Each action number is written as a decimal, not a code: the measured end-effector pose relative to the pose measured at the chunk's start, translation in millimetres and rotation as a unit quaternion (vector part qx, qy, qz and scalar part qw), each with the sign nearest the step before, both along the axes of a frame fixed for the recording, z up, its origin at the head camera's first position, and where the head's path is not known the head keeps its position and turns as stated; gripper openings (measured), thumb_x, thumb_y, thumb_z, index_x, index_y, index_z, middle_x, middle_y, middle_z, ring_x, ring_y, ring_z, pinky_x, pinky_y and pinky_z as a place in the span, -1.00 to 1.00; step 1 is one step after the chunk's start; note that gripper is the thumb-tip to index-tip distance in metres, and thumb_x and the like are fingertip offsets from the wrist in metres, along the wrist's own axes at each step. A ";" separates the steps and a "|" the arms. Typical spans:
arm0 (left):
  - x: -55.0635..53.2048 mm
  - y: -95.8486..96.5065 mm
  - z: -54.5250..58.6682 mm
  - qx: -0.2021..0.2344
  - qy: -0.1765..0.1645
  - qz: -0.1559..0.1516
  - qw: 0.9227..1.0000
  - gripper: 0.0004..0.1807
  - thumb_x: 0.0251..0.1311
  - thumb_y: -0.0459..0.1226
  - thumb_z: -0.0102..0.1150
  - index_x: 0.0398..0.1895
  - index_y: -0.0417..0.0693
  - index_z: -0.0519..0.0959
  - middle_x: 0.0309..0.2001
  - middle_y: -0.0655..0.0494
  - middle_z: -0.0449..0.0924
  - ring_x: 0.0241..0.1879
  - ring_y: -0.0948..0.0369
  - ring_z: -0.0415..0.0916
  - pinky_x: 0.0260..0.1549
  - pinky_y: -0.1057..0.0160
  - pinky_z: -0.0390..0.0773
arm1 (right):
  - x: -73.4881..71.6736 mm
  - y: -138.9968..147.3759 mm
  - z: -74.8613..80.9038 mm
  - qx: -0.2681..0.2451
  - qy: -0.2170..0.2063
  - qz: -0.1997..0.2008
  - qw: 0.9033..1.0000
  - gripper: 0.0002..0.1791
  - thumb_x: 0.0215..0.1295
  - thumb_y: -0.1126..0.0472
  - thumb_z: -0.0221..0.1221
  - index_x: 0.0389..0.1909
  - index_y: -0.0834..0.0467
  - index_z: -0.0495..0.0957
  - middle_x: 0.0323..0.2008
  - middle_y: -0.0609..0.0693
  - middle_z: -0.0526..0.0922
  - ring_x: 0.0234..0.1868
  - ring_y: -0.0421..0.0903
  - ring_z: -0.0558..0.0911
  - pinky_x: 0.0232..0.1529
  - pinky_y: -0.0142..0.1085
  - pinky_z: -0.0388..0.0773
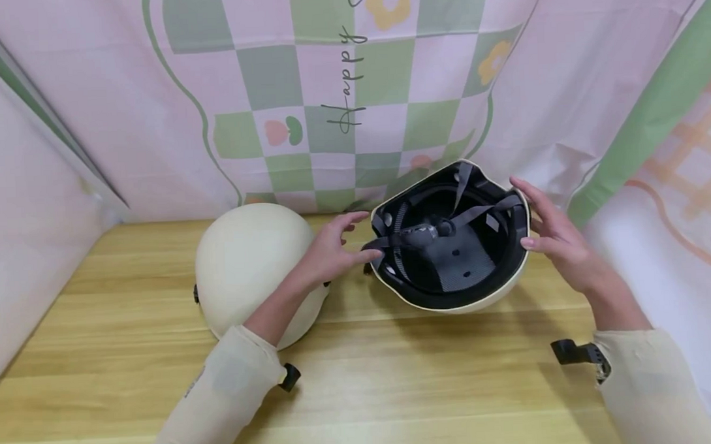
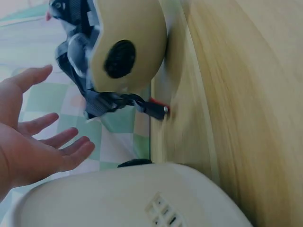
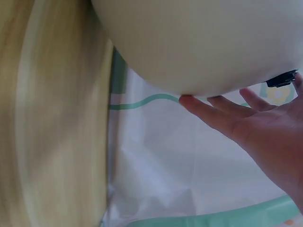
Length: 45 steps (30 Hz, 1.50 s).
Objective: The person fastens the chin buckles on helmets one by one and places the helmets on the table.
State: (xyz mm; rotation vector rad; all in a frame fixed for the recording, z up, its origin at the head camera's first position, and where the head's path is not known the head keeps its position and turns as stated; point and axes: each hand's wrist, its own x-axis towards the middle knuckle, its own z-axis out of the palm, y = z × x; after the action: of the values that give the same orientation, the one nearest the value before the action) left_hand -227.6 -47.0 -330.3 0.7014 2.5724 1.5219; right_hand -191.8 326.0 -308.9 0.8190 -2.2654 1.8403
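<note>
An upturned cream helmet (image 1: 481, 296) shows its black padded inside, with grey chin straps (image 1: 473, 214) and a dark buckle across the opening. My right hand (image 1: 559, 247) holds its right side, thumb at the rim and fingers along the outer shell; in the right wrist view the fingertips touch the shell (image 3: 199, 47). On the other side my left hand (image 1: 333, 249) is held out with spread fingers, apart from the helmet in the left wrist view. Below that hand, a second cream helmet (image 1: 251, 265) sits dome up on the table, partly behind the left forearm.
The wooden table (image 1: 396, 390) runs back to a curtain (image 1: 268, 75) with green and white checks. More curtain hangs at both sides. A strap end with a dark clip (image 2: 154, 109) dangles from the upturned helmet near the tabletop.
</note>
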 end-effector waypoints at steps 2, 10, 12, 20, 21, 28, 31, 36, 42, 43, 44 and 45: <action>-1.3 -0.7 -0.6 -0.013 -0.002 -0.006 1.000 -0.12 0.21 -0.18 0.49 0.55 -0.18 0.30 0.51 -0.08 0.33 0.44 -0.10 0.29 0.38 -0.08 0.35 | -0.8 2.9 -3.9 -0.009 -0.006 0.016 1.000 -0.07 0.21 0.61 -0.11 0.64 0.06 0.11 0.41 -0.02 0.30 0.19 -0.15 0.51 0.06 -0.49 0.52; -4.8 -3.9 1.7 -0.018 -0.027 -0.068 0.997 0.07 0.15 -0.21 0.53 0.66 -0.06 0.09 0.56 -0.13 0.18 0.41 -0.17 0.33 0.32 -0.14 0.43 | -3.2 13.2 -23.0 -0.046 -0.029 0.081 0.995 -0.11 0.26 0.73 -0.21 0.61 0.14 0.13 0.38 0.00 0.36 0.18 -0.20 0.60 0.05 -0.43 0.61; -5.4 -4.0 3.3 -0.014 -0.029 -0.081 0.996 0.11 0.13 -0.22 0.54 0.67 -0.01 0.05 0.54 -0.13 0.20 0.38 -0.15 0.37 0.27 -0.14 0.46 | -3.5 15.5 -26.6 -0.047 -0.030 0.084 0.995 -0.15 0.27 0.72 -0.21 0.59 0.17 0.16 0.39 0.00 0.37 0.17 -0.20 0.61 0.03 -0.41 0.63; -5.1 -6.7 12.2 0.023 -0.057 -0.118 0.991 0.26 0.07 -0.34 0.56 0.71 0.07 -0.12 0.47 -0.17 0.20 0.23 -0.09 0.49 0.15 -0.03 0.59 | -3.2 20.4 -35.5 -0.008 -0.030 0.092 0.995 -0.18 0.26 0.70 -0.18 0.57 0.23 0.15 0.44 0.03 0.30 0.29 -0.22 0.49 0.14 -0.44 0.53; -4.7 -7.5 13.5 0.022 -0.059 -0.120 0.991 0.27 0.06 -0.35 0.57 0.71 0.07 -0.13 0.47 -0.17 0.19 0.21 -0.09 0.50 0.16 -0.01 0.59 | -3.1 20.8 -36.3 -0.002 -0.028 0.096 0.995 -0.18 0.25 0.70 -0.18 0.57 0.25 0.13 0.46 0.04 0.27 0.34 -0.22 0.43 0.19 -0.46 0.48; -3.3 -10.4 18.9 0.013 -0.057 -0.126 0.990 0.26 0.07 -0.36 0.56 0.71 0.05 -0.10 0.53 -0.14 0.13 0.19 -0.11 0.50 0.21 -0.04 0.53 | -3.9 21.3 -33.3 0.055 0.026 0.074 0.995 -0.17 0.20 0.73 -0.05 0.54 0.36 0.14 0.49 -0.01 0.29 0.46 -0.22 0.26 0.25 -0.51 0.29; -2.6 -10.9 19.5 0.011 -0.061 -0.127 0.990 0.23 0.09 -0.36 0.55 0.71 0.07 -0.09 0.52 -0.17 0.16 0.21 -0.11 0.49 0.23 -0.07 0.51 | -3.3 17.6 -24.0 0.087 0.047 0.027 0.995 -0.22 0.25 0.71 0.02 0.52 0.34 0.21 0.42 -0.11 0.40 0.42 -0.29 0.34 0.22 -0.57 0.34; -2.5 -10.9 19.5 0.007 -0.064 -0.122 0.990 0.21 0.11 -0.34 0.54 0.71 0.09 -0.07 0.48 -0.20 0.21 0.22 -0.10 0.49 0.21 -0.08 0.53 | 1.5 1.8 -4.2 0.131 0.097 -0.088 0.983 -0.30 0.25 0.63 0.22 0.44 0.34 0.36 0.30 -0.24 0.52 0.30 -0.35 0.47 0.14 -0.60 0.44; -1.2 -11.2 20.9 -0.005 -0.065 -0.111 0.992 0.17 0.14 -0.30 0.53 0.71 0.12 -0.04 0.46 -0.19 0.25 0.27 -0.08 0.49 0.15 -0.07 0.55 | 10.4 -26.0 14.1 0.179 0.182 -0.137 0.957 -0.33 0.03 0.62 0.40 0.25 0.35 0.55 0.14 -0.36 0.62 0.17 -0.45 0.55 0.18 -0.58 0.42; -0.9 -11.2 21.2 -0.005 -0.064 -0.110 0.992 0.17 0.14 -0.30 0.53 0.70 0.11 -0.04 0.46 -0.20 0.25 0.27 -0.09 0.48 0.16 -0.10 0.54 | 11.3 -30.3 15.7 0.190 0.191 -0.136 0.953 -0.33 0.00 0.62 0.43 0.22 0.34 0.58 0.12 -0.32 0.65 0.13 -0.47 0.56 0.17 -0.59 0.42; -0.6 -11.1 21.3 -0.006 -0.063 -0.109 0.992 0.17 0.14 -0.29 0.53 0.70 0.11 -0.03 0.46 -0.20 0.25 0.28 -0.09 0.48 0.16 -0.10 0.54 | 11.5 -34.5 16.6 0.199 0.198 -0.133 0.951 -0.33 -0.03 0.61 0.45 0.20 0.33 0.60 0.10 -0.26 0.68 0.09 -0.49 0.56 0.16 -0.60 0.43; -0.3 -11.2 21.5 -0.006 -0.063 -0.108 0.992 0.17 0.13 -0.29 0.54 0.70 0.11 -0.03 0.45 -0.20 0.25 0.28 -0.09 0.47 0.17 -0.11 0.54 | 11.7 -38.2 17.2 0.213 0.201 -0.129 0.947 -0.34 -0.04 0.59 0.47 0.18 0.31 0.62 0.09 -0.21 0.70 0.07 -0.49 0.57 0.14 -0.62 0.42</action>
State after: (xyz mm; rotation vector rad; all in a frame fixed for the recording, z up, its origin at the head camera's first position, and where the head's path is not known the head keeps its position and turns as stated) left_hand -227.9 -58.2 -308.8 0.8251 2.3272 1.4326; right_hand -180.1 287.8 -291.7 0.8077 -2.3738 0.9777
